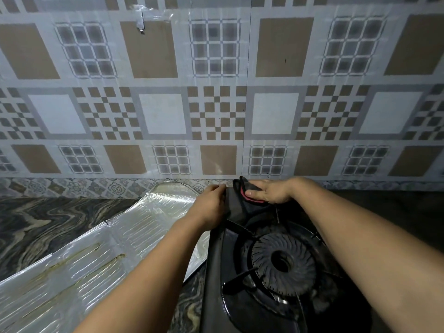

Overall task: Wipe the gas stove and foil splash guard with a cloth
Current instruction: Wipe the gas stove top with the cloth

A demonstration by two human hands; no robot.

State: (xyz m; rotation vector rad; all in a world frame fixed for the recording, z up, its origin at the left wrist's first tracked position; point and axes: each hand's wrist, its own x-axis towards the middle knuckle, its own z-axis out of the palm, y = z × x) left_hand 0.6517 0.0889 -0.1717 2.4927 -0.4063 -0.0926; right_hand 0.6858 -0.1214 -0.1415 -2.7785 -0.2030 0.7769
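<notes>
The black gas stove (216, 272) stands on the counter at the lower right, its round burner (283, 263) under a black pan support. My left hand (211, 205) grips the stove's far left corner. My right hand (269, 192) lies flat on a dark cloth (242, 186) with a pink edge and presses it onto the stove's back rim. The foil splash guard (84, 263) lies flat on the counter to the left of the stove, with brown grease streaks on it.
A patterned tile wall (216, 92) rises right behind the stove. The dark marbled counter (48, 224) stretches to the left, under and beyond the foil. A strip of clear tape (141, 20) sticks to the wall at the upper left.
</notes>
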